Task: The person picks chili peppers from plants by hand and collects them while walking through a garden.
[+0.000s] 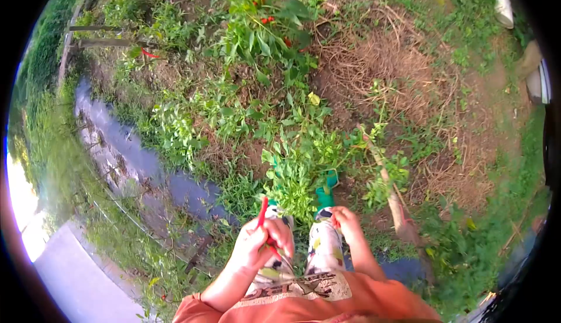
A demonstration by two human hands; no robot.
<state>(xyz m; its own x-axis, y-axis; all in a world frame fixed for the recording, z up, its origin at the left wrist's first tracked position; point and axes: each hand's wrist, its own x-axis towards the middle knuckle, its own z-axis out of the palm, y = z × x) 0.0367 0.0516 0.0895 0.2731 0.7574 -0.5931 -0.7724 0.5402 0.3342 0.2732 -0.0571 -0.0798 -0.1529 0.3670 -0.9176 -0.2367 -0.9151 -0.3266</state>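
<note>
My left hand [257, 246] is closed around a slim red-handled tool [264, 207] in front of my left thigh. Its red end sticks up above the fist, and a narrow grey part shows below the fingers; its exact kind is unclear. Over my right knee, my right hand [346, 219] has its fingers curled together, and whatever lies in them is too small to make out. A leafy green plant [295, 188] grows between my legs, just beyond both hands. My green boots [325, 191] are partly hidden by leaves.
A pepper plant [266, 36] with red fruits grows farther ahead. A wooden stake [385, 182] leans at the right. Dry straw [374, 60] covers soil there. A water-filled ditch [140, 153] runs along the left, beside a pale slab [82, 270]. A red tie [149, 53] hangs near wooden posts.
</note>
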